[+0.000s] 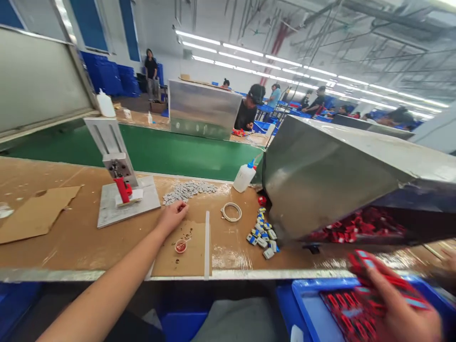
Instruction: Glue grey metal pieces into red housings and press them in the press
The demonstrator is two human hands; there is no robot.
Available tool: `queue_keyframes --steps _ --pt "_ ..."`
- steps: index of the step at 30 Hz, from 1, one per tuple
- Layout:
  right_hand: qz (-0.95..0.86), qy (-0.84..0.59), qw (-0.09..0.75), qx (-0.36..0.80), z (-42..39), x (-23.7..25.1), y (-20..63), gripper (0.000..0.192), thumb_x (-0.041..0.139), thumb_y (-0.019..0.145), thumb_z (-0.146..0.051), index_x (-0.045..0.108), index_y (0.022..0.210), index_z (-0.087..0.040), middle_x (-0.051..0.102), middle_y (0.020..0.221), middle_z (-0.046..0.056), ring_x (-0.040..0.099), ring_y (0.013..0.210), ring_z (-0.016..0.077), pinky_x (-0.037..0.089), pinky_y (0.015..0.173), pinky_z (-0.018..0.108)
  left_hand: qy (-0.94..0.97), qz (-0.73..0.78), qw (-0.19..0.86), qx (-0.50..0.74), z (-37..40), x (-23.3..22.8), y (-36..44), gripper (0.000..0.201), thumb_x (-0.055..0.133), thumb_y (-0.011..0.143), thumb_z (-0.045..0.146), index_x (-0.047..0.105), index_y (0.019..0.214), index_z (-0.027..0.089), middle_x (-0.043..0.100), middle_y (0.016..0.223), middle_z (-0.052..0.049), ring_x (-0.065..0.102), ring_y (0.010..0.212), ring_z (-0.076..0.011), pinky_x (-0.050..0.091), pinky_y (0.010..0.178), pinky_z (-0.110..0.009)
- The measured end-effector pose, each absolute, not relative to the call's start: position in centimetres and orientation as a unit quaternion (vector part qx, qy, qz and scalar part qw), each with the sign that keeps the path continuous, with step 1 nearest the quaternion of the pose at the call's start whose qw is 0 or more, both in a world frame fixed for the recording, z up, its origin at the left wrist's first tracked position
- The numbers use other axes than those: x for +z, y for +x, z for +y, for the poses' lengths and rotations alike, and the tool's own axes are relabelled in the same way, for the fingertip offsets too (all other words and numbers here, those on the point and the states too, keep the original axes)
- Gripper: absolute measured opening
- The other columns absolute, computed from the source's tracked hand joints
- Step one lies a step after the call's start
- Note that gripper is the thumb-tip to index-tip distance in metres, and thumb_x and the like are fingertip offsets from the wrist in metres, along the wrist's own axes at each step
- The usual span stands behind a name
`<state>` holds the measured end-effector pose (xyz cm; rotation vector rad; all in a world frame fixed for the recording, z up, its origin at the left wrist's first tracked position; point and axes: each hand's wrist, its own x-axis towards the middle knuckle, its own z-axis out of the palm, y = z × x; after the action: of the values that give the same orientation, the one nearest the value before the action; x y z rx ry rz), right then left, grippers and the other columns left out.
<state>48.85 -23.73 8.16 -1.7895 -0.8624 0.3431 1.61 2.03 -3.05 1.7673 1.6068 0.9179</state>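
Note:
My left hand rests at the near edge of a pile of small flat grey pieces, its fingers curled together; whether they pinch a piece is too small to tell. Below it on a cardboard sheet stands a small round cup with reddish contents and dark spots around it. At the lower right my right hand, blurred by motion, grips a bunch of red plastic parts. Under that hand, more red parts with oblong openings lie in a blue tray.
A metal stand with a red-handled clamp is at left. A squeeze bottle, tape roll and yellow-blue-white small blocks lie mid-bench. A metal bin holds red parts. Behind runs a green belt; people work beyond.

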Motion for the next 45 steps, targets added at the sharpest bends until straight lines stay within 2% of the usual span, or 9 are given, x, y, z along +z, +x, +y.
queue_keyframes --steps 2,7,14,18,26,31,36,40,45 --pt "-0.365 -0.769 0.492 0.183 -23.2 6.0 45.0 0.073 0.08 0.071 -0.076 0.073 0.132 -0.036 0.08 0.106 0.013 0.075 0.065 0.0304 0.062 0.052 0.046 0.663 0.599 0.291 0.342 2.0 -2.8 1.5 0.034 0.056 0.09 0.052 0.071 0.087 0.022 0.07 0.075 -0.001 0.061 0.07 -0.0199 0.037 0.064 -0.029" --pt "-0.721 -0.569 0.374 0.129 -14.7 1.0 33.5 0.04 0.073 0.088 -0.048 0.077 0.12 -0.025 0.078 0.118 0.011 0.073 0.11 0.0285 0.061 0.1 0.044 0.687 0.562 0.301 0.348 1.6 -2.7 1.0 0.034 0.056 0.091 0.053 0.071 0.089 0.022 0.069 0.077 0.0 0.061 0.073 -0.0193 0.039 0.068 -0.03" --pt "-0.811 -0.576 0.099 -0.017 -2.7 0.7 29.9 0.043 0.062 0.1 -0.045 0.067 0.138 -0.026 0.07 0.135 0.011 0.059 0.13 0.0267 0.057 0.097 0.035 0.7 0.503 0.325 0.39 0.9 -2.9 0.4 0.034 0.056 0.091 0.051 0.07 0.086 0.02 0.067 0.073 -0.001 0.059 0.071 -0.0192 0.041 0.068 -0.03" --pt "-0.821 -0.57 0.02 -0.035 -0.7 2.6 30.8 0.045 0.066 0.098 -0.05 0.065 0.138 -0.028 0.068 0.137 0.01 0.052 0.137 0.0287 0.056 0.096 0.037 0.694 0.493 0.343 0.398 0.6 -2.6 0.5 0.034 0.057 0.091 0.051 0.071 0.088 0.02 0.071 0.08 -0.003 0.062 0.077 -0.0214 0.043 0.07 -0.03" --pt "-0.819 -0.568 0.087 0.013 -2.6 2.2 29.1 0.045 0.072 0.095 -0.042 0.066 0.136 -0.026 0.063 0.143 0.01 0.053 0.133 0.0311 0.051 0.104 0.042 0.691 0.499 0.354 0.386 0.3 -2.0 0.5 0.033 0.059 0.091 0.05 0.072 0.09 0.02 0.071 0.082 -0.003 0.062 0.077 -0.0212 0.044 0.071 -0.031" --pt "-0.823 -0.521 0.223 -0.021 -2.9 1.6 25.5 0.045 0.065 0.1 -0.039 0.063 0.14 -0.02 0.061 0.146 0.016 0.049 0.14 0.0326 0.04 0.117 0.048 0.681 0.451 0.377 0.437 0.4 -1.4 0.7 0.041 0.056 0.094 0.056 0.071 0.096 0.018 0.069 0.084 -0.004 0.063 0.083 -0.0215 0.048 0.078 -0.032" --pt "-0.861 -0.432 0.261 0.062 -1.4 1.1 20.1 0.061 0.069 0.096 -0.035 0.052 0.152 -0.019 0.058 0.148 0.017 0.052 0.138 0.0311 0.041 0.116 0.046 0.718 0.344 0.462 0.39 -0.2 -0.8 1.4 0.061 0.062 0.09 0.067 0.069 0.125 0.017 0.073 0.11 -0.011 0.066 0.108 -0.0289 0.053 0.092 -0.037" --pt "-0.887 -0.395 0.226 0.085 -0.8 1.5 21.9 0.09 0.078 0.088 -0.054 0.04 0.162 -0.019 0.05 0.158 0.018 0.046 0.146 0.0331 0.037 0.121 0.049 0.678 0.383 0.497 0.383 -0.2 -1.0 1.3 0.061 0.065 0.091 0.066 0.067 0.128 0.018 0.07 0.096 -0.007 0.063 0.081 -0.0203 0.051 0.072 -0.031" --pt "-0.817 -0.565 0.101 0.045 -0.6 2.6 28.8 0.041 0.053 0.106 -0.05 0.07 0.129 -0.02 0.068 0.132 0.015 0.061 0.122 0.0302 0.045 0.103 0.042 0.575 0.432 0.527 0.454 0.8 -1.1 1.1 0.054 0.06 0.091 0.064 0.067 0.118 0.017 0.063 0.087 -0.002 0.049 0.059 -0.0097 0.038 0.053 -0.022"
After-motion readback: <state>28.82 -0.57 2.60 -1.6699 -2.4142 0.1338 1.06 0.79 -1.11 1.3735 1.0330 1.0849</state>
